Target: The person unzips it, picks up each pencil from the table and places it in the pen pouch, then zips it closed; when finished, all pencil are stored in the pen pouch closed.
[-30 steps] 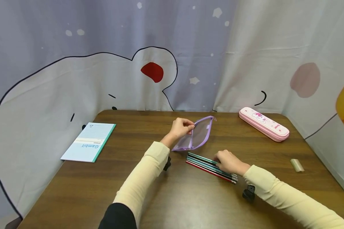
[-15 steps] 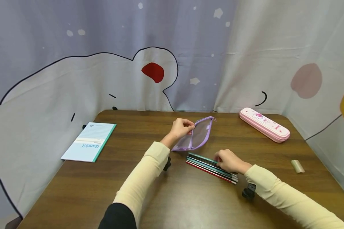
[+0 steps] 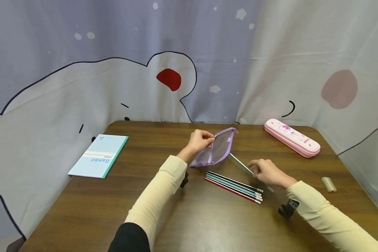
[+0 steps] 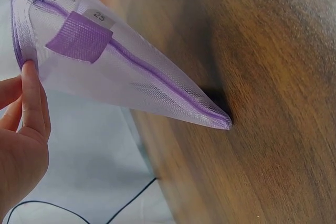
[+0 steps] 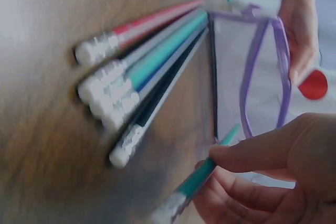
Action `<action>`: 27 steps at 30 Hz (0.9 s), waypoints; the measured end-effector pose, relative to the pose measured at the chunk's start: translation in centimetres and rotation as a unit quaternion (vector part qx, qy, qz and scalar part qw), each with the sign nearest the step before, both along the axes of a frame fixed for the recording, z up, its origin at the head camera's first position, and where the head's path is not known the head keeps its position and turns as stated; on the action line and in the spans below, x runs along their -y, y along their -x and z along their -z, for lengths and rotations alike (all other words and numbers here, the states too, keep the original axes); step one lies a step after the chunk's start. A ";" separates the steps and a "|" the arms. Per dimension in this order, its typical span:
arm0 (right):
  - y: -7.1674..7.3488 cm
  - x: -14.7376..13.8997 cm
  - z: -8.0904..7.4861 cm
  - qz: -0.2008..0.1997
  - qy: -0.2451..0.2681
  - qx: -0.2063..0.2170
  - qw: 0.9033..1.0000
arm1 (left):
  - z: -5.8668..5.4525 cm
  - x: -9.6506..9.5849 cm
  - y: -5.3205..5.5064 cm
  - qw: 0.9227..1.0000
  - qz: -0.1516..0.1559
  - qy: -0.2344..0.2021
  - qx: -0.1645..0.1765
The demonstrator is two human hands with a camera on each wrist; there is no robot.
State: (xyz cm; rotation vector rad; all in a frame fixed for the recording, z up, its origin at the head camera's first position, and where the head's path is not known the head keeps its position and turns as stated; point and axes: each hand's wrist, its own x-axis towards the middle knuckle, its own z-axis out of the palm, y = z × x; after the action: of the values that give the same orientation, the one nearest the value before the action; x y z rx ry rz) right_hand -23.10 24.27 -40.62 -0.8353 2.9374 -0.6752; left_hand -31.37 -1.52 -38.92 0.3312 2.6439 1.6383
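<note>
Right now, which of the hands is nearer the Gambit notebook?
Left. The left hand is right of the notebook, pinching the purple mesh pouch; the right hand is farther right, holding a green pencil.

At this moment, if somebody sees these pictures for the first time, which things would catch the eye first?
Probably the purple mesh pouch near the middle of the table, which the left hand pinches. Next comes the green pencil in the right hand, apart from the row of pencils on the table. The pink case stands out at the far right.
</note>
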 end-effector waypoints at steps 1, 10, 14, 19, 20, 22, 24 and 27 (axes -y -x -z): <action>0.0 -0.3 -0.2 0.009 0.006 0.007 1.000 | 0.0 0.0 0.0 1.000 0.002 -0.001 0.001; 0.9 -0.9 -0.9 0.070 0.107 0.066 0.990 | 0.0 -0.1 0.1 1.000 0.001 0.002 -0.005; 1.0 0.0 -1.2 0.089 0.201 0.120 0.968 | 0.1 -0.2 0.1 1.000 0.005 0.000 -0.001; 1.3 1.8 -1.7 0.099 0.311 0.200 0.924 | 0.2 -0.3 0.2 1.000 -0.001 0.000 0.000; 1.4 2.2 -1.7 0.103 0.327 0.212 0.915 | 0.1 -0.3 0.2 1.000 -0.002 -0.001 0.000; 1.6 3.1 -1.8 0.110 0.354 0.233 0.899 | 0.1 -0.3 0.1 1.000 -0.002 -0.003 -0.003; 1.9 4.1 -1.7 0.116 0.372 0.249 0.887 | 0.0 -0.4 0.0 1.000 -0.001 -0.004 -0.006; 2.4 5.4 -1.5 0.125 0.386 0.264 0.875 | 0.0 -0.5 -0.1 1.000 0.000 -0.008 -0.007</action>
State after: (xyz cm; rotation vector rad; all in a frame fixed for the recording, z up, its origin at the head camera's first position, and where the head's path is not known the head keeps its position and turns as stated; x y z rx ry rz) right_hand -25.53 18.90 -39.11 -0.1804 2.2440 -1.8165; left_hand -31.31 -1.04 -38.87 0.3431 2.6421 1.6635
